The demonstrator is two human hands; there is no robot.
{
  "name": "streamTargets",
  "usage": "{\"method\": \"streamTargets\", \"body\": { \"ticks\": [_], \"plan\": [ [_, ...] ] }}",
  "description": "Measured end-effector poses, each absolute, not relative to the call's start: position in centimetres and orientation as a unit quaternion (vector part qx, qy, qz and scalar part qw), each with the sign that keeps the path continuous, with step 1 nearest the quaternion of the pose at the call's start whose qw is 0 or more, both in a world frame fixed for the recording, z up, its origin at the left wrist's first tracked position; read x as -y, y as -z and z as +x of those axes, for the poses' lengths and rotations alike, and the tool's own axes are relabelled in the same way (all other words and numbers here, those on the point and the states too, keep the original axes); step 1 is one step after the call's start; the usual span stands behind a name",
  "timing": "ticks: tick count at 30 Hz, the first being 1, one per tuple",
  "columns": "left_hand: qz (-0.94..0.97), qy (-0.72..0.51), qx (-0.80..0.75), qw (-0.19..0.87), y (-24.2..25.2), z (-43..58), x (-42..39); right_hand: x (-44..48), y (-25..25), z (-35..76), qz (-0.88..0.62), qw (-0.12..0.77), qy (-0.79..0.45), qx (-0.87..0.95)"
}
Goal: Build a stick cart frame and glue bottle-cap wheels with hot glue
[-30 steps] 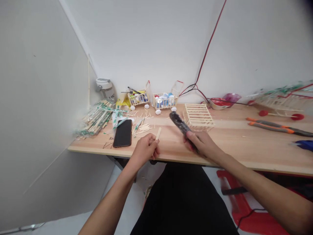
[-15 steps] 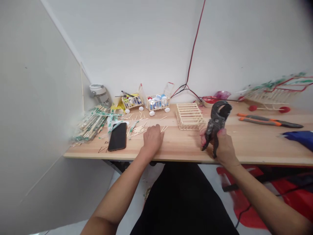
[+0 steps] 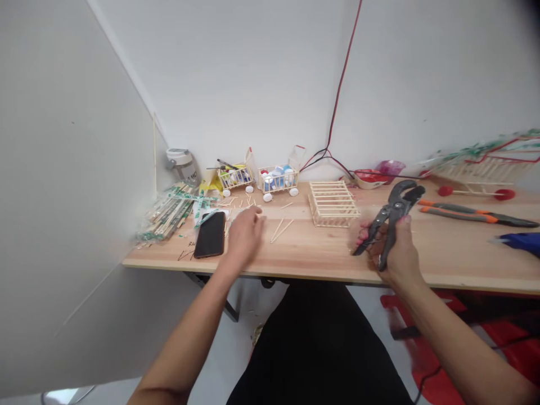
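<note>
My right hand (image 3: pixel 390 247) grips black cutting pliers (image 3: pixel 390 216) just above the tabletop, with the dark head tilted up and to the right. My left hand (image 3: pixel 247 236) rests low over the wooden table (image 3: pixel 304 253), holding nothing that I can see. It is next to a black smartphone (image 3: pixel 210 234) and a scatter of cut wooden sticks (image 3: pixel 238 211). Two longer loose sticks (image 3: pixel 280 230) lie between my hands. A slatted cage of wooden sticks (image 3: pixel 333 204) stands behind the pliers, apart from them.
Two small stick carts (image 3: pixel 261 180) hold bottle caps and odds. Wrapped chopsticks (image 3: pixel 166 212) lie at the left by a wall. Orange-handled pliers (image 3: pixel 476 214), a blue tool (image 3: pixel 518 242) and a larger stick cart (image 3: pixel 481 169) sit at the right. Wires run along the wall.
My left hand has slid left toward the phone and no longer shows the short stick it held earlier. The pliers have risen from flat to tilted in my right hand.
</note>
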State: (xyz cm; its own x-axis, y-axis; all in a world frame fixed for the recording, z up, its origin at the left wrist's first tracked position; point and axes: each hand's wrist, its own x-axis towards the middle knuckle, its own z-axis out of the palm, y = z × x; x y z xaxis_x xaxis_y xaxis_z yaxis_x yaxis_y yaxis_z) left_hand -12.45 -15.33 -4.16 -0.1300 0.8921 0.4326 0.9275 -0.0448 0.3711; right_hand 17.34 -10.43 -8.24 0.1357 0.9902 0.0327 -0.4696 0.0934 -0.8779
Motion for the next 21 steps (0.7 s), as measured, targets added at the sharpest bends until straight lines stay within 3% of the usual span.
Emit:
{"method": "streamTargets", "body": {
  "ticks": [3,6,9,21],
  "plan": [
    [-0.601,0.351,0.708,0.116,2.0,-18.2,15.5,10.5,8.2,17.3,-0.380,0.647,-0.560,0.351],
    [-0.522,0.312,0.777,0.164,0.7,-24.6,15.4,10.5,8.1,17.2,-0.385,0.641,-0.562,0.354],
    [-0.478,0.200,0.844,0.139,1.1,-29.2,15.2,10.6,8.1,17.1,-0.385,0.634,-0.564,0.363],
    [-0.477,0.110,0.871,0.051,3.1,-32.3,10.6,10.6,8.2,17.2,-0.383,0.622,-0.567,0.380]
  ]
}}
